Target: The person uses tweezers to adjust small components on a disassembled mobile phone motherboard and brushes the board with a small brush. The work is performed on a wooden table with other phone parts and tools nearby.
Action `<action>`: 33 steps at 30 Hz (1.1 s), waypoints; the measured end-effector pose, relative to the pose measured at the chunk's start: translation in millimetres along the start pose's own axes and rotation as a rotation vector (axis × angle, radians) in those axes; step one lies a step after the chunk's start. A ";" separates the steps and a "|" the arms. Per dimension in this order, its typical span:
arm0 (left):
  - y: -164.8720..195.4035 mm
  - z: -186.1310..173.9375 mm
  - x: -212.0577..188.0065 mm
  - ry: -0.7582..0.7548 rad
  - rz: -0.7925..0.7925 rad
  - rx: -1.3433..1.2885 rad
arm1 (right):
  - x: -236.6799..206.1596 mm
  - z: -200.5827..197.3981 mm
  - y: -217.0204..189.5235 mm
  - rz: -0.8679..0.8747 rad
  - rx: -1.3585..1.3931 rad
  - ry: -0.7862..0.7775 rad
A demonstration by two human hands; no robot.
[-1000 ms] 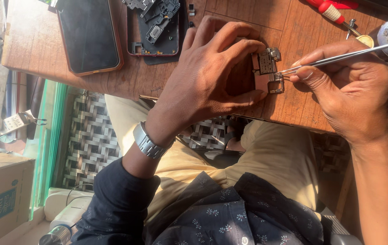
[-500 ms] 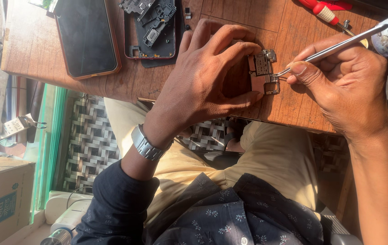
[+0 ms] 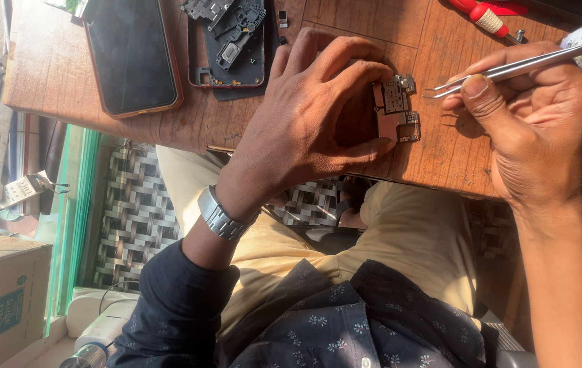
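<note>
Now, left hand: your left hand (image 3: 311, 129) lies over the small circuit board (image 3: 395, 109) on the desk (image 3: 441, 157), its fingers (image 3: 352, 61) curled and closed on the board's left edge, pinning it flat.
Right hand: your right hand (image 3: 543, 123) sits at 3 o'clock from the board, thumb and fingers pinched shut around the metal tweezers (image 3: 509, 68).
Tweezer tips: they point toward 9 o'clock and hang just beside the board's upper right corner, apart from it; nothing shows between the tips.
Board position: it lies near the desk's front edge, directly above your lap, with its chips and metal shields facing up.
Opened phone: the phone frame (image 3: 229, 41) rests at 11 o'clock from the board, well apart, back open and loose inner parts lying in it.
Screen: the dark phone screen (image 3: 131, 58) lies face up at 10 o'clock, just beside the frame.
Screwdriver: a red-handled screwdriver (image 3: 485, 13) lies at 1 o'clock near the far edge.
Progress: judging by the layout, the strip-down is done, with the board already out of the frame; the fine work on the board itself looks unfinished, and nothing is back together.
</note>
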State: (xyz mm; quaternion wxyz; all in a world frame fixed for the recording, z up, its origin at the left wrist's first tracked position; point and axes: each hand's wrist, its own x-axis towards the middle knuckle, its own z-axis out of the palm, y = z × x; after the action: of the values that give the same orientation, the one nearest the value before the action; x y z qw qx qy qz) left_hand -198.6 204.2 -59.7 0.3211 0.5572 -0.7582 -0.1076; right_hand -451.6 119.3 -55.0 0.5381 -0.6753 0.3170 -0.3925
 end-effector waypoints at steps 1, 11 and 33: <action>0.0 0.5 -0.2 -0.010 -0.008 -0.005 | -1.0 0.5 -1.1 0.002 0.031 0.013; 2.1 1.0 -4.8 0.045 0.038 -0.002 | -29.7 4.6 -50.4 0.206 -0.558 0.017; 14.9 -7.0 -13.9 -0.026 -0.006 -0.015 | -90.0 -92.5 -10.6 0.188 -0.891 0.398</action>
State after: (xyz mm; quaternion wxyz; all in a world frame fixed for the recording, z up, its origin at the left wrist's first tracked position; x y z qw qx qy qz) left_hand -203.5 223.6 -51.7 0.3152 0.5558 -0.7596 -0.1216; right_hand -576.3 153.9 -51.2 0.1593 -0.7201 0.6100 -0.2898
